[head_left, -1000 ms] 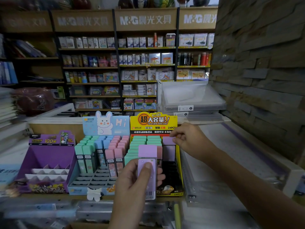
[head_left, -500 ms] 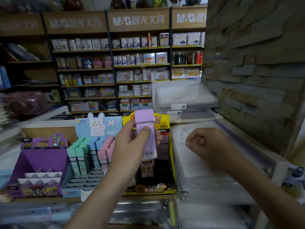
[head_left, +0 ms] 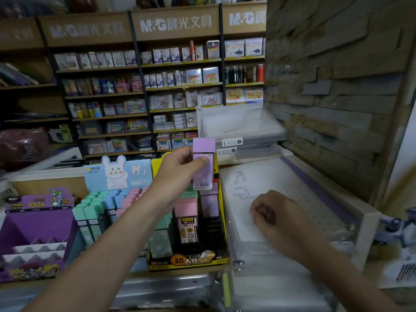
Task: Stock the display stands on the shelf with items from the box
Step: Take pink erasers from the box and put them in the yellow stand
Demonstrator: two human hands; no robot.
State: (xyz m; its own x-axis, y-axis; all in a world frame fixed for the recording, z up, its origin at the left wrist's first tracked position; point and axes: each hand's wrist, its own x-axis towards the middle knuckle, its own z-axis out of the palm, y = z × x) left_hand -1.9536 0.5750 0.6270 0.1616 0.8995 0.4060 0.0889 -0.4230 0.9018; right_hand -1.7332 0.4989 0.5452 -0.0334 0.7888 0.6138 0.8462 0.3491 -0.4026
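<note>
**Purple case in the air, slot not yet filled**

Landmark: yellow display stand (head_left: 188,260). Entries run left to right.

- Well left of the yellow stand: purple display stand (head_left: 33,228), tiers showing bare dividers.
- Just beside the yellow stand, on its left: blue bunny stand (head_left: 117,174), back rows filled with green, blue and pink cases, front slots open.
- Above the back rows of the yellow stand: left hand (head_left: 177,167) holds the purple lead case (head_left: 203,163) upright, barcode end down. Thumb lies on the front face and the fingers are clamped round the back. The case is clear of the stand and touches nothing in it.
- Yellow stand itself: green, pink and purple cases stand in the back, with dark vacant slots in the right-hand column near the front.
- Right of the yellow stand: right hand (head_left: 274,212) rests on a plastic-wrapped stack (head_left: 297,176), fingers curled into the palm – nothing seen in them.
- Supply box: not in view.

Judgement on handling: the case looks light, stiff and glossy, so likely slippery but not delicate. Best held by its broad faces on the upper half – that leaves the lower end free to enter a narrow slot. It should go in straight; tilted, it may catch on a divider or nudge its neighbours.
</note>
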